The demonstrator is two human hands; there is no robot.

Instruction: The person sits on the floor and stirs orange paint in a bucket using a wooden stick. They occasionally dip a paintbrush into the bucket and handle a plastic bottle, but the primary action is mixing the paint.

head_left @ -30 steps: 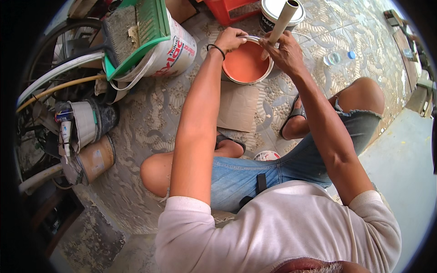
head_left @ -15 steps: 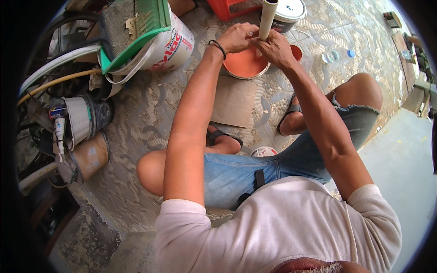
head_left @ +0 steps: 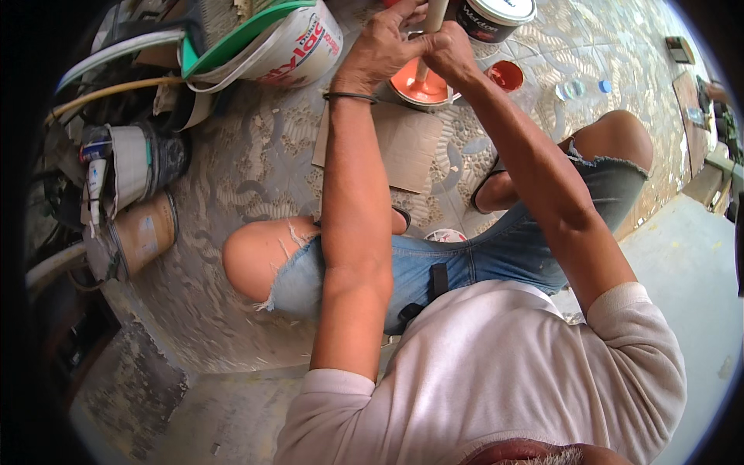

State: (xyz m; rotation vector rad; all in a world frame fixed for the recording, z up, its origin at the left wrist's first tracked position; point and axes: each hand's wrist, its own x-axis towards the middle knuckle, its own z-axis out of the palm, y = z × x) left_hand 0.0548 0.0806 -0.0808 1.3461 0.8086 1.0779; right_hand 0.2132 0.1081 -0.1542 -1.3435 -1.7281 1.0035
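A pale pipe point(head_left: 436, 14) stands nearly upright, its lower end in the orange paint point(head_left: 404, 84) of a round bucket point(head_left: 425, 105). My right hand point(head_left: 452, 53) is closed around the pipe above the bucket. Against the pipe's left side is my left hand point(head_left: 373, 48), its thumb reaching across toward my right hand and its fingers curled at the pipe. The pipe's top end runs out of view. Beneath the bucket's near side lies a flat piece of cardboard point(head_left: 407, 147).
Right of the bucket are an orange-stained can point(head_left: 505, 75), a dark lidded tub point(head_left: 490, 27) and a clear bottle point(head_left: 573, 91) with a blue cap. At left stand a white bucket point(head_left: 306, 58) with a green dustpan point(head_left: 225, 48) and several stained pots point(head_left: 143, 232). My knees flank the work.
The view has shifted, so the bucket and hands sit higher in the picture. The pipe's lower part now shows in the paint, and my left hand has turned, its fingers less tightly bunched.
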